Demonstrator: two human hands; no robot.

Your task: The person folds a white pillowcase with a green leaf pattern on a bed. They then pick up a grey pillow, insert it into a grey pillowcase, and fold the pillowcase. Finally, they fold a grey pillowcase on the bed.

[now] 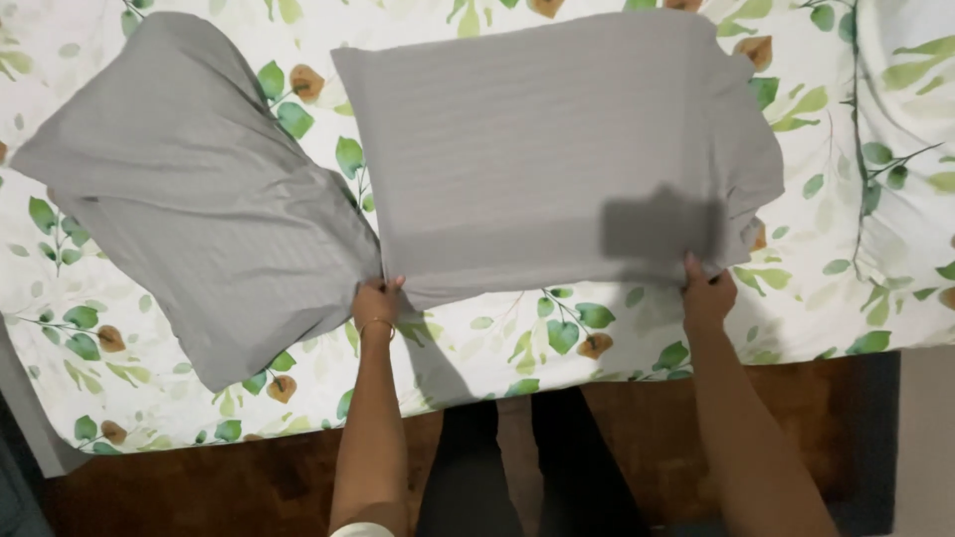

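A grey striped pillowcase (557, 149) lies flat and spread out on a bed covered by a white sheet with green and brown leaves (497, 348). My left hand (376, 303) grips its near left corner. My right hand (706, 290) grips its near right corner. Both arms reach forward from the bed's near edge. A grey pillow (189, 209) in a matching cover lies tilted to the left, its corner touching the pillowcase next to my left hand.
The bed's dark wooden side rail (249, 482) runs along the bottom of the view. My legs in dark trousers (517, 467) stand against it. A leaf-print pillow (910, 89) sits at the far right.
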